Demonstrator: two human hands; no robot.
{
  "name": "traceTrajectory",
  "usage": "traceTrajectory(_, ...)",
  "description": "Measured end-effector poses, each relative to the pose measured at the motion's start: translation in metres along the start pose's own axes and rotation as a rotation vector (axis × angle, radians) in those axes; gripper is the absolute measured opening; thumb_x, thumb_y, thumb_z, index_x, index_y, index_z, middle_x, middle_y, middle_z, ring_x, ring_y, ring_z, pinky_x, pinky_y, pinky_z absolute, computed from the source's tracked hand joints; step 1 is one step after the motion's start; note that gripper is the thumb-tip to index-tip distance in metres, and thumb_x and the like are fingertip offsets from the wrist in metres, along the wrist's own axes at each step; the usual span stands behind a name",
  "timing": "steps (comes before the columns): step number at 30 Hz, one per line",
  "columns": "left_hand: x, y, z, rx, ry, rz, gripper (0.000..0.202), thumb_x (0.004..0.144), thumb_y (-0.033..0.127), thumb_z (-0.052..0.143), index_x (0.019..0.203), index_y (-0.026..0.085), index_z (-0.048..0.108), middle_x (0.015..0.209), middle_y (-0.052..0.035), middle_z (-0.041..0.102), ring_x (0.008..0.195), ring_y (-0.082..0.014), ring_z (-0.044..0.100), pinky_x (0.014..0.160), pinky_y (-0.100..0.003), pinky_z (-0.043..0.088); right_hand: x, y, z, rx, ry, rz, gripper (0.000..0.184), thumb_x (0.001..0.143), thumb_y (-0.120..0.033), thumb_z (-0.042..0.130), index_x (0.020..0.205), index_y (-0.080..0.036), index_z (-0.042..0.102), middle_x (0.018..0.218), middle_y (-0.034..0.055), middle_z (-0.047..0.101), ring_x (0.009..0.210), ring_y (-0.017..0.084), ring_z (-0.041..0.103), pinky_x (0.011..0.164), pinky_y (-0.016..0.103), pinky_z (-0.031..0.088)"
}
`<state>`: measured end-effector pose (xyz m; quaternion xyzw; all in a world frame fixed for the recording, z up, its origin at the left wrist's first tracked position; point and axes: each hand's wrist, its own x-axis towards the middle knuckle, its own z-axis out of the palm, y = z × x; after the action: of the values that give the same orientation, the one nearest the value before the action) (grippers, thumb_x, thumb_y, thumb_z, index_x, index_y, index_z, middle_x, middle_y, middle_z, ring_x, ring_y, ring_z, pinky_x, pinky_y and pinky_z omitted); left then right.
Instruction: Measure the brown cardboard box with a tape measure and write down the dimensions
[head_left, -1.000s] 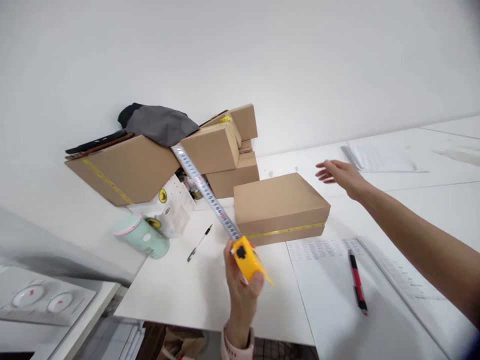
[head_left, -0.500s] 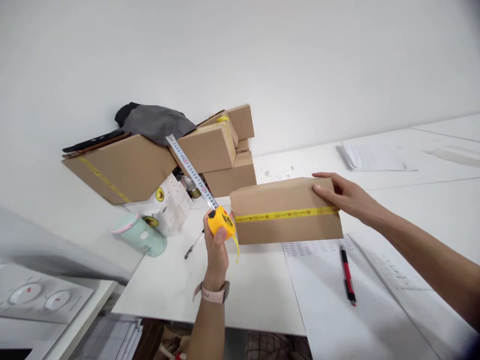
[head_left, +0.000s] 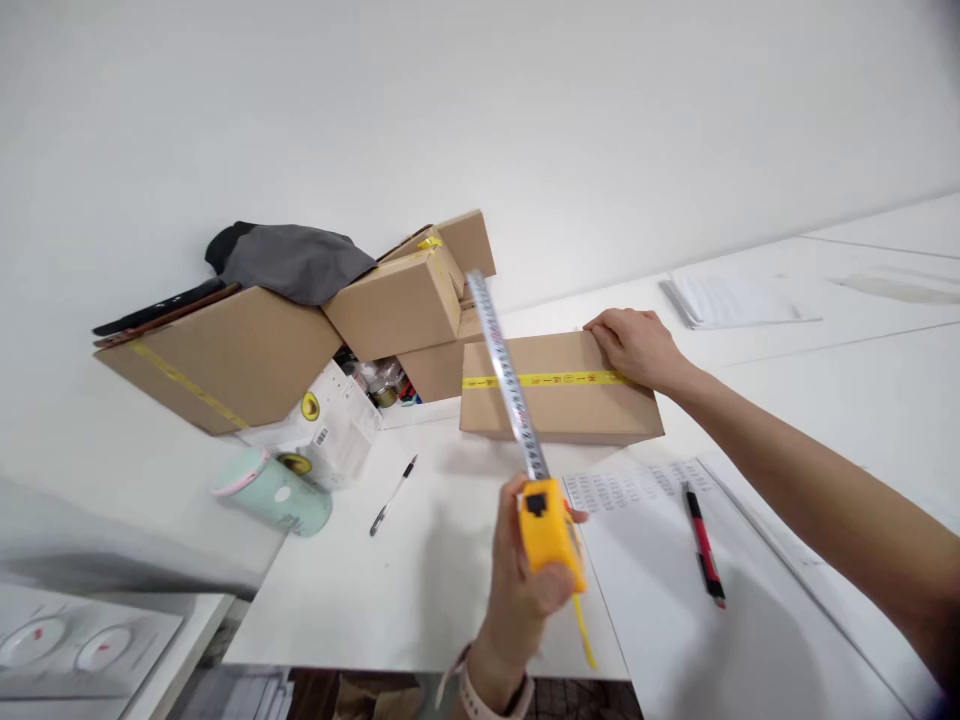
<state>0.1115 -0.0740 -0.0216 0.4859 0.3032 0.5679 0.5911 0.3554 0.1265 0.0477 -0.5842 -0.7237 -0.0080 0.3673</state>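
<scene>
My left hand is closed around a yellow tape measure near the table's front edge. Its steel blade sticks out away from me, reaching over a brown cardboard box with a yellow tape stripe. The box lies flat on the white table. My right hand rests on the box's far right corner, fingers curled over its edge.
A heap of cardboard boxes with a grey cloth on top stands at the left. A mint cup, a black pen, printed sheets, a red pen and a paper stack lie around.
The box was lifted and turned by my right hand, then laid flat with the taped face up. My left hand swung the tape measure right and toward me, the blade now over the box.
</scene>
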Motion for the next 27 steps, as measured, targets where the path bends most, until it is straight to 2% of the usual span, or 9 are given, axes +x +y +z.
traceTrajectory(3, -0.01, -0.022, 0.009, -0.036, -0.076, -0.155, 0.08, 0.063, 0.053, 0.086, 0.129, 0.026, 0.051, 0.106, -0.0075, 0.065, 0.099, -0.0292, 0.066, 0.066, -0.03, 0.052, -0.001, -0.001, -0.001, -0.024, 0.002, -0.029, 0.034, 0.096, -0.031, 0.033, 0.097, -0.021, 0.066, 0.097, 0.0107, 0.074, 0.09, 0.029, 0.064, 0.092, 0.046, 0.042)
traceTrajectory(6, -0.015, -0.033, 0.005, -0.068, -0.093, -0.218, 0.076, 0.065, 0.051, 0.086, 0.129, 0.027, 0.052, 0.109, -0.0068, 0.062, 0.101, -0.0289, 0.066, 0.07, -0.031, 0.052, -0.004, -0.004, -0.001, -0.064, -0.014, -0.072, 0.034, 0.095, -0.025, 0.033, 0.102, -0.02, 0.066, 0.098, 0.0103, 0.074, 0.088, 0.028, 0.065, 0.09, 0.045, 0.042)
traceTrajectory(9, -0.023, -0.039, -0.001, -0.095, -0.081, -0.244, 0.079, 0.062, 0.049, 0.088, 0.129, 0.028, 0.052, 0.108, -0.0058, 0.061, 0.097, -0.0278, 0.067, 0.073, -0.032, 0.051, -0.004, -0.008, 0.002, -0.136, -0.015, -0.155, 0.036, 0.089, -0.015, 0.037, 0.112, -0.019, 0.064, 0.103, 0.0111, 0.073, 0.093, 0.028, 0.064, 0.091, 0.045, 0.041)
traceTrajectory(12, -0.031, -0.042, -0.003, -0.113, -0.087, -0.259, 0.078, 0.062, 0.048, 0.088, 0.129, 0.027, 0.053, 0.106, -0.0058, 0.061, 0.096, -0.027, 0.067, 0.077, -0.035, 0.051, -0.002, -0.013, 0.005, -0.192, 0.012, -0.206, 0.047, 0.086, -0.008, 0.037, 0.126, -0.018, 0.059, 0.105, 0.0119, 0.072, 0.096, 0.029, 0.063, 0.089, 0.044, 0.039)
traceTrajectory(16, -0.039, -0.048, -0.001, -0.151, -0.106, -0.243, 0.076, 0.065, 0.048, 0.087, 0.13, 0.029, 0.054, 0.106, -0.0055, 0.061, 0.095, -0.0248, 0.066, 0.076, -0.034, 0.051, 0.0, -0.017, 0.005, -0.254, -0.011, -0.223, 0.059, 0.086, -0.006, 0.036, 0.138, -0.026, 0.056, 0.105, 0.0107, 0.068, 0.085, 0.026, 0.06, 0.082, 0.04, 0.038)
traceTrajectory(19, -0.042, -0.054, 0.0, -0.162, -0.104, -0.256, 0.079, 0.062, 0.048, 0.088, 0.13, 0.028, 0.054, 0.105, -0.0061, 0.061, 0.094, -0.0247, 0.066, 0.071, -0.031, 0.052, -0.001, -0.018, 0.003, -0.308, -0.052, -0.253, 0.066, 0.084, -0.005, 0.04, 0.142, -0.032, 0.055, 0.104, 0.0102, 0.065, 0.078, 0.024, 0.056, 0.076, 0.038, 0.036)
traceTrajectory(23, -0.047, -0.06, 0.002, -0.169, -0.107, -0.323, 0.084, 0.06, 0.048, 0.089, 0.132, 0.027, 0.05, 0.106, -0.0081, 0.058, 0.092, -0.0256, 0.063, 0.059, -0.027, 0.052, -0.002, -0.015, 0.003, -0.346, -0.057, -0.33, 0.069, 0.084, -0.004, 0.041, 0.144, -0.037, 0.054, 0.107, 0.0096, 0.065, 0.082, 0.024, 0.054, 0.076, 0.038, 0.034)
traceTrajectory(27, -0.049, -0.059, 0.001, -0.16, -0.089, -0.361, 0.087, 0.059, 0.048, 0.089, 0.134, 0.028, 0.048, 0.109, -0.0082, 0.056, 0.1, -0.0289, 0.062, 0.062, -0.029, 0.053, -0.002, -0.011, 0.006, -0.359, -0.047, -0.38, 0.067, 0.087, -0.005, 0.04, 0.143, -0.038, 0.056, 0.11, 0.0095, 0.066, 0.087, 0.025, 0.053, 0.076, 0.038, 0.034)
